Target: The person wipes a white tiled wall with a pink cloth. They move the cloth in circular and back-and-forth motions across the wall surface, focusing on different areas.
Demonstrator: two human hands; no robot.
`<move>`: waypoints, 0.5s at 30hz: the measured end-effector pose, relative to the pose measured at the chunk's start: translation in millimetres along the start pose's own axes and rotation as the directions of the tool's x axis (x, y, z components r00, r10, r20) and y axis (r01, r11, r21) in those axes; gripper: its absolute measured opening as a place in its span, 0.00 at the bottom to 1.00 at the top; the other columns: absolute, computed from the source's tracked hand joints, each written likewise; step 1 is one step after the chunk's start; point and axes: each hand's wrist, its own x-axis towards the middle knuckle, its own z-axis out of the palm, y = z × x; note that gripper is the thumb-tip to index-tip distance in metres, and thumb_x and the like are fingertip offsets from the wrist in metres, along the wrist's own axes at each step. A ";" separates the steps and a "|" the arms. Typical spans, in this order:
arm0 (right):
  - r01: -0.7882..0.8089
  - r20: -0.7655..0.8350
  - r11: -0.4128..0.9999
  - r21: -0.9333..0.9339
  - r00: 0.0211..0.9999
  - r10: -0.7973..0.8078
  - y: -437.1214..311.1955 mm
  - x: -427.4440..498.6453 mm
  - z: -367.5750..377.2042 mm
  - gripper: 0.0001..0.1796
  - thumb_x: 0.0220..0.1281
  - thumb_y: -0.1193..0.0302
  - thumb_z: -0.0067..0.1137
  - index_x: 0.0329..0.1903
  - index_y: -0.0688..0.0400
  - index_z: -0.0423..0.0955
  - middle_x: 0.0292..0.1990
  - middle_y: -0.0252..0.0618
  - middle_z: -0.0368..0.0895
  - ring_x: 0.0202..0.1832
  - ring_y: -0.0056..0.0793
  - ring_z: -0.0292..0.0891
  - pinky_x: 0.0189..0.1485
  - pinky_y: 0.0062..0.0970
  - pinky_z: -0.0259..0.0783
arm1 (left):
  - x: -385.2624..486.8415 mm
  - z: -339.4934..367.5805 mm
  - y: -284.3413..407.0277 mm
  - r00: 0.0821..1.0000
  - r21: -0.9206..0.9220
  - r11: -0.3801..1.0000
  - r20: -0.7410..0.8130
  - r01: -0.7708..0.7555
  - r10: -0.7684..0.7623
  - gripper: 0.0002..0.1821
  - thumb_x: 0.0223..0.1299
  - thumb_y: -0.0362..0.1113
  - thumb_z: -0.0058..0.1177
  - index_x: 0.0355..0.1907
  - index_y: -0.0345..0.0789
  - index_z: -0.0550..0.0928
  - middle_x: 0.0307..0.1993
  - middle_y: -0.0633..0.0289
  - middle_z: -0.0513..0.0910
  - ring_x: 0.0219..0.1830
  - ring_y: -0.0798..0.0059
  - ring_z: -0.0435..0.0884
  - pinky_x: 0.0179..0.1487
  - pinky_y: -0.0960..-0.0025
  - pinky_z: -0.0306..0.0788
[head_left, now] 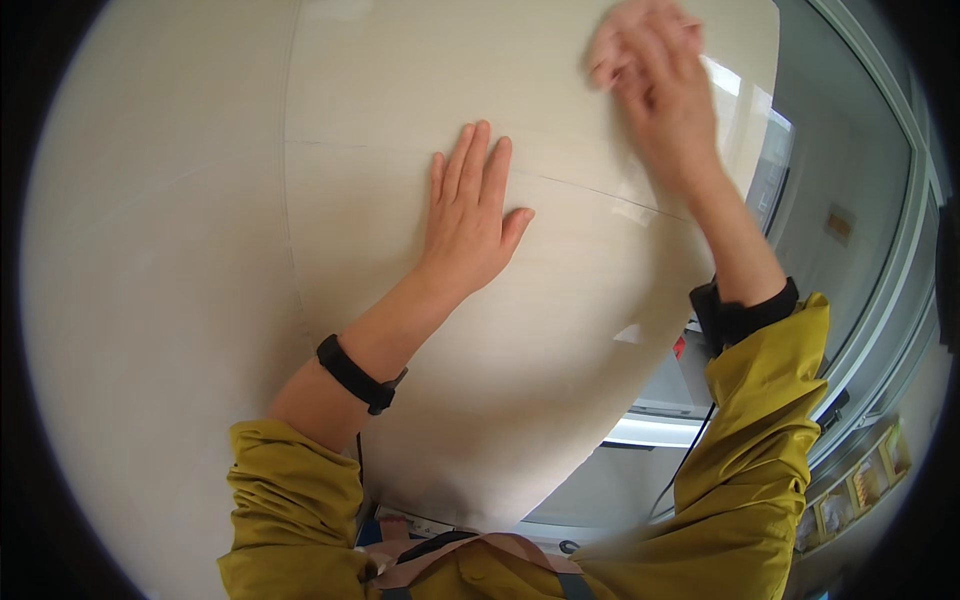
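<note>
A pink cloth lies bunched under the fingers of my right hand, against a glossy cream tiled wall near its right edge. My right hand is slightly blurred. Lower and to the left, my left hand rests flat on the same tiles, fingers spread a little and holding nothing. A thin dark joint line runs across the tiles, partly behind my left hand. Both forearms wear black bands below rolled mustard sleeves.
Right of the tiled wall is a window with a pale frame. A wooden rack with small compartments sits at the lower right. A black cable hangs near my right sleeve.
</note>
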 end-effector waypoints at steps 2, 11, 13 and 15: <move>0.090 0.127 0.990 0.111 0.986 -0.104 -34.9 -15.9 12.9 0.28 0.46 0.72 0.64 0.55 0.49 0.71 0.63 0.41 0.64 0.66 0.52 0.58 0.63 0.46 0.61 | -3.2 -1.2 -5.6 0.999 0.008 1.000 -0.017 0.028 -0.027 0.38 0.57 0.40 0.59 0.66 0.28 0.60 0.71 0.43 0.51 0.74 0.50 0.46 0.70 0.41 0.45; 0.030 0.102 0.997 -0.064 0.995 -0.024 -21.3 21.3 24.1 0.27 0.49 0.70 0.62 0.56 0.46 0.71 0.64 0.39 0.64 0.68 0.48 0.56 0.62 0.48 0.60 | -12.6 -16.3 -43.1 0.995 0.084 0.992 -0.038 0.097 -0.094 0.40 0.56 0.41 0.60 0.67 0.27 0.58 0.70 0.41 0.51 0.73 0.48 0.48 0.70 0.42 0.45; 0.056 -0.020 0.998 -0.036 0.998 -0.057 -24.6 27.9 35.2 0.25 0.49 0.70 0.62 0.54 0.47 0.72 0.63 0.39 0.64 0.68 0.47 0.56 0.63 0.47 0.59 | -16.2 -15.5 -50.1 0.992 0.071 0.991 -0.059 0.117 -0.112 0.40 0.56 0.41 0.60 0.67 0.27 0.58 0.70 0.41 0.51 0.73 0.47 0.48 0.70 0.43 0.45; 0.120 -0.018 0.993 0.022 0.993 -0.120 -39.8 22.8 46.1 0.24 0.49 0.70 0.62 0.53 0.47 0.73 0.63 0.40 0.65 0.67 0.47 0.57 0.64 0.45 0.59 | -21.4 -14.2 -56.3 0.990 0.054 0.990 -0.069 0.130 -0.126 0.41 0.56 0.42 0.60 0.67 0.27 0.58 0.70 0.41 0.51 0.73 0.47 0.48 0.70 0.43 0.45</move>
